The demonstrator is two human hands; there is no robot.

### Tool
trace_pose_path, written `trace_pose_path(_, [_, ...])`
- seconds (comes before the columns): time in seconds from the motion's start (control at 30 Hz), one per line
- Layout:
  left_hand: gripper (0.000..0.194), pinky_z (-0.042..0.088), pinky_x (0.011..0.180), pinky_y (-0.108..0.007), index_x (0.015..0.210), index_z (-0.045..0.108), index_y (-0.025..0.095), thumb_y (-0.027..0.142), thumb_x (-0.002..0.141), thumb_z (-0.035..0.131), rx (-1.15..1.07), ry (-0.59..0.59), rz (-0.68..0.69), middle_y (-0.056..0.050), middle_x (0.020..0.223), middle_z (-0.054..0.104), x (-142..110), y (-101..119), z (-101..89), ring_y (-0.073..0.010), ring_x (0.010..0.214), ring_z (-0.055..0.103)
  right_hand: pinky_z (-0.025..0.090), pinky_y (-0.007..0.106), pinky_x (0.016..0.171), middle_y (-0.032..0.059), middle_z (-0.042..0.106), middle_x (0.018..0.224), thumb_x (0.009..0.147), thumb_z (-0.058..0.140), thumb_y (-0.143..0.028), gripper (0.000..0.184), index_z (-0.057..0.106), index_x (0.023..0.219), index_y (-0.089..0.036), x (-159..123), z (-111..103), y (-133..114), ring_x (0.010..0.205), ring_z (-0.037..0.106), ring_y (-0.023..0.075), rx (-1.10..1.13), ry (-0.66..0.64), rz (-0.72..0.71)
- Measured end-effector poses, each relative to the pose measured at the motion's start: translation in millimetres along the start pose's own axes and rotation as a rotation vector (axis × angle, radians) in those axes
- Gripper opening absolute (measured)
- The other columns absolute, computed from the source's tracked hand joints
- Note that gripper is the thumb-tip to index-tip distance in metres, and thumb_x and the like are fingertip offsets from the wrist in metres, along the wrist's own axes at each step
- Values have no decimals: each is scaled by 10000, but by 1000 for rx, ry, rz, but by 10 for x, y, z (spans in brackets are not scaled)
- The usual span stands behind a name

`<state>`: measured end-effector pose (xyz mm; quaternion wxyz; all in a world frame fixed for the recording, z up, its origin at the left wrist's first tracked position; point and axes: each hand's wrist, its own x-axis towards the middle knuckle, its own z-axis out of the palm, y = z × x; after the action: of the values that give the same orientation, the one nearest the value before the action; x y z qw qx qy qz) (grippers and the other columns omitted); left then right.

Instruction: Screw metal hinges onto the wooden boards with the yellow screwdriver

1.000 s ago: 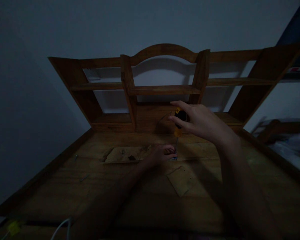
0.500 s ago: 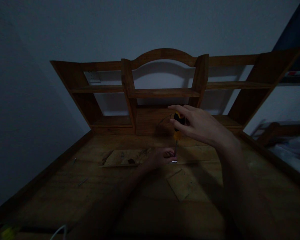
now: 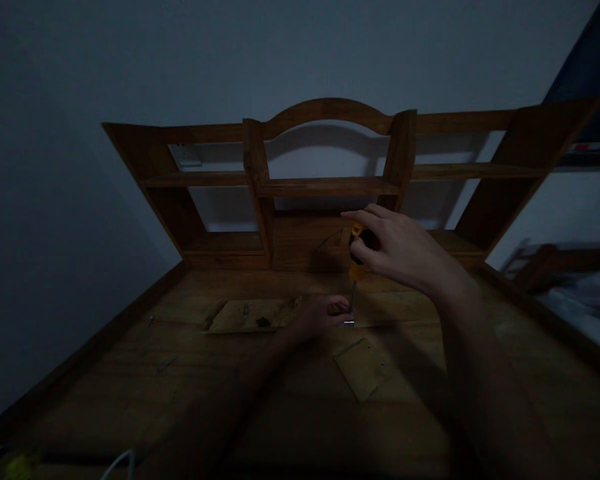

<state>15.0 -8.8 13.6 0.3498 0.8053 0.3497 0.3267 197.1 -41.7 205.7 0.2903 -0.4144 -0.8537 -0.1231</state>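
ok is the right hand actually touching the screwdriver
Touching. The head view shows the right hand holding the screwdriver, fingers curled around its yellow and black handle.

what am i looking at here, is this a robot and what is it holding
There is no machine: these are a person's bare hands, seen by one camera worn on the head, looking forward and down. The right hand holds a yellow-and-black screwdriver, shaft pointing down. The left hand is by its lower end, next to a small shiny metal piece; whether it grips anything is too dark to tell.

On the wooden surface lie a flat, pale four-sided piece and, to the left, two small thin items, perhaps screws. A rough, damaged strip shows beside the left hand. Behind stands a wooden shelf unit.
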Motion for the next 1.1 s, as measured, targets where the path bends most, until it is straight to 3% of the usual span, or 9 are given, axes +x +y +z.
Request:
trace_pose_path(0.1, [178, 517, 764, -260, 915, 719, 169, 330, 839, 719, 12, 5, -12, -36, 869, 750, 5, 7, 1, -158, 808, 677, 483, 390, 919, 94, 670, 1185, 927, 493, -258, 414, 609, 1317, -186, -3, -16, -11, 1031, 648, 264, 35, 3, -30])
trace_pose_path(0.3, [167, 516, 761, -248, 903, 717, 160, 316, 845, 716, -7, 11, 9, -42, 865, 750, -2, 40, -2, -154, 806, 685, 493, 398, 882, 97, 658, 1141, 958, 512, -376, 381, 622, 1290, -224, 5, 14, 27, 960, 650, 258, 35, -13, -2])
trace_pose_path(0.5, [161, 521, 767, -244, 893, 719, 166, 317, 837, 723, -12, -1, -19, -33, 861, 750, 2, 15, -4, -153, 813, 688, 470, 405, 967, 99, 647, 1228, 926, 514, -267, 471, 557, 1390, -205, 5, 13, 51, 1090, 626, 271, 97, -29, -49])
trace_pose_path(0.7, [175, 521, 755, -243, 912, 723, 155, 311, 834, 728, -26, 6, -29, -42, 860, 756, 3, 59, -5, -156, 801, 690, 488, 418, 917, 104, 644, 1185, 963, 528, -401, 475, 551, 1411, -245, 1, 40, 55, 1004, 639, 269, 75, -25, 0])
trace_pose_path(0.93, [174, 519, 759, -244, 896, 718, 154, 317, 835, 732, -20, 20, -5, -40, 858, 752, -3, 37, -2, -154, 800, 687, 481, 420, 955, 89, 624, 1230, 911, 544, -247, 569, 489, 1477, -262, -4, 40, 93, 1077, 624, 271, 90, -48, -44])
trace_pose_path(1.1, [180, 522, 778, -253, 915, 720, 168, 333, 844, 723, -31, 7, 4, -36, 877, 756, 6, -19, 13, -160, 827, 694, 497, 431, 921, 94, 623, 1195, 936, 584, -340, 495, 534, 1423, -268, 2, 73, 88, 1040, 628, 275, 72, -17, -47])
